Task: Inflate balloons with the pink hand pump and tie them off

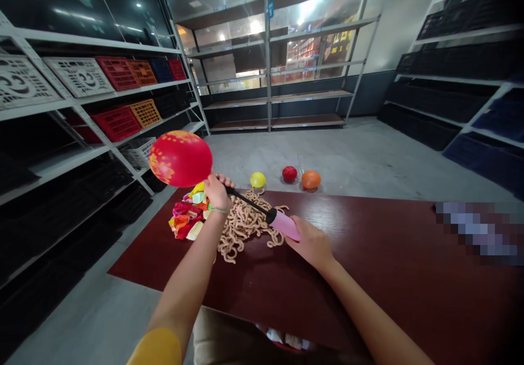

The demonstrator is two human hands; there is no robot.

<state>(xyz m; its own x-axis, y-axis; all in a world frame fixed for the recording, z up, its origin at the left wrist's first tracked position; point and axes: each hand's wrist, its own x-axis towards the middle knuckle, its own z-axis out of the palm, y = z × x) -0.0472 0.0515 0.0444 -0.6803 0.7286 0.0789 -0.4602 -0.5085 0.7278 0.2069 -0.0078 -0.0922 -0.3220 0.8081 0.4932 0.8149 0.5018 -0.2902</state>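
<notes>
My left hand is closed around the neck of an inflated red balloon with yellow markings, at the front end of a hand balloon pump. The neck itself is hidden behind my fingers. My right hand is wrapped around the pump's pink body, and the black rod runs between both hands. Under the pump lies a heap of beige, curled, rope-like pieces. To its left, a pile of flat, colourful packets or deflated balloons lies partly behind my left arm; I cannot tell which.
The dark red table spans the front. A yellow balloon, a small red balloon and an orange balloon are beyond its far edge. Shelves with crates stand left; a metal rack stands behind. A blurred patch covers something right.
</notes>
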